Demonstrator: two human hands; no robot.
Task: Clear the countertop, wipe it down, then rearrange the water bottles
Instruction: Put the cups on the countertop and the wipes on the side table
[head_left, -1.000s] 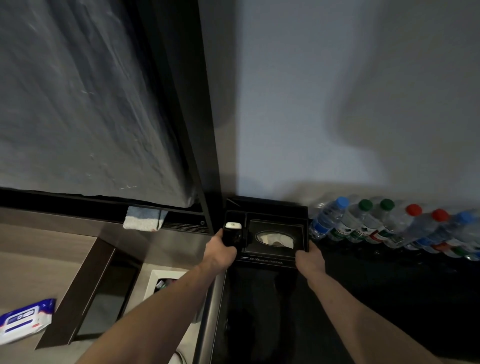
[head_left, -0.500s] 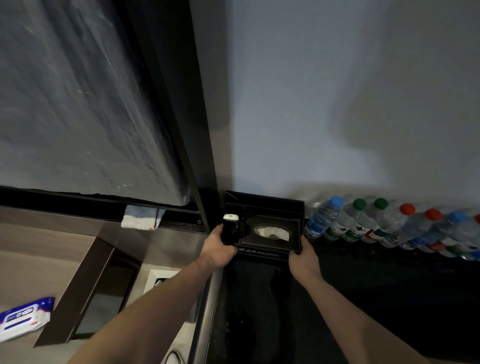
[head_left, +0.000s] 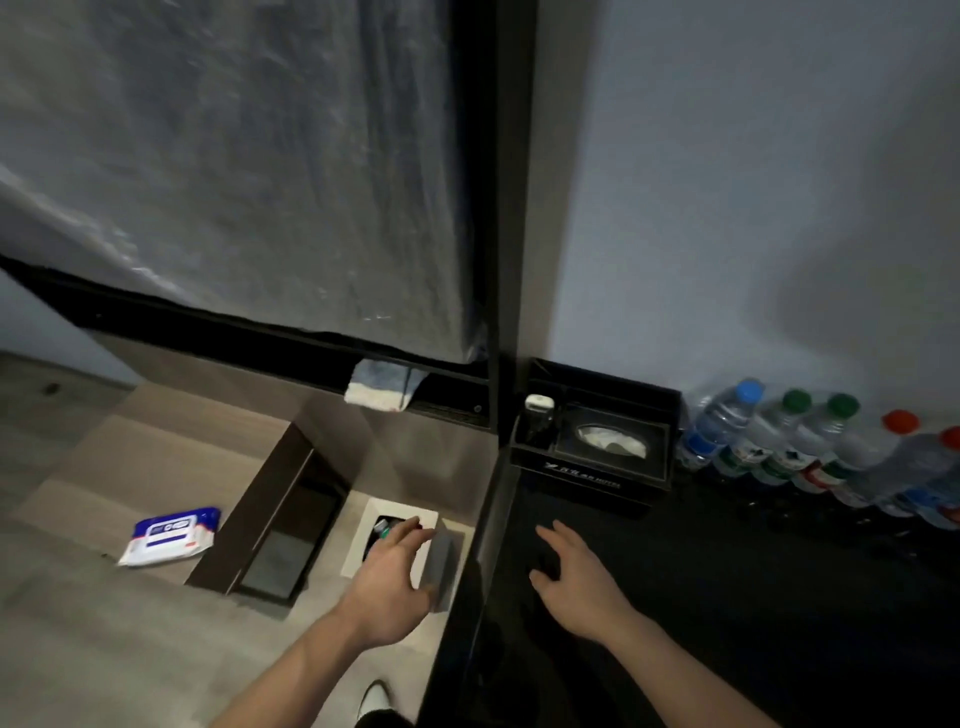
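Observation:
A black tissue-box organiser (head_left: 587, 475) stands in the back left corner of the dark countertop (head_left: 727, 597), with a small white-topped item (head_left: 537, 406) in its left slot. Several water bottles (head_left: 810, 441) with blue, green and red caps line the wall to its right. My left hand (head_left: 392, 582) hovers off the counter's left edge above a white bin, fingers relaxed and holding nothing. My right hand (head_left: 576, 577) is over the counter in front of the organiser, fingers spread and empty.
A white waste bin (head_left: 395, 540) with rubbish sits on the floor by the counter's edge. A wet-wipes pack (head_left: 169, 535) lies on a low wooden surface at left. A blue-white cloth (head_left: 382, 387) hangs on a dark rail. A wrapped panel leans behind.
Both hands have let go of the organiser and drawn back toward me. The left one moved down over the bin. The organiser stays in the corner.

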